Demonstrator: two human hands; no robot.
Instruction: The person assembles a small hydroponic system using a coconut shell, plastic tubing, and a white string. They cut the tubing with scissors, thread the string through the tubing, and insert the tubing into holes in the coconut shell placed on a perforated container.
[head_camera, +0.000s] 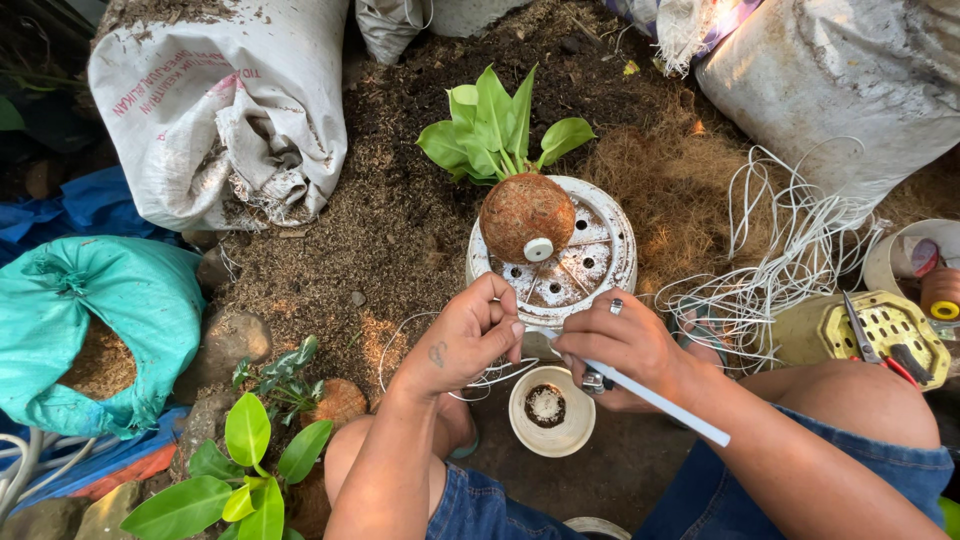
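Left hand (468, 338) fingers are pinching white string (430, 372); right hand (622, 345) is gripping a white stick (660, 402), below the fibre-wrapped plant ball (526, 215).

I'm looking at an outdoor garden potting spot: beyond my fingers (497, 300) lie loose soil (400, 180), coconut fibre (660, 180) and filled sacks (230, 110).

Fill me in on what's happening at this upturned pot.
A person sits on soil-strewn ground with both hands at an upturned white perforated pot. On it rests a fibre-wrapped root ball with a green leafy plant and a small white cap. The left hand pinches thin white string, which loops below it. The right hand grips a white rod-like tool. A small white bowl sits between the knees, and more tangled string lies to the right.
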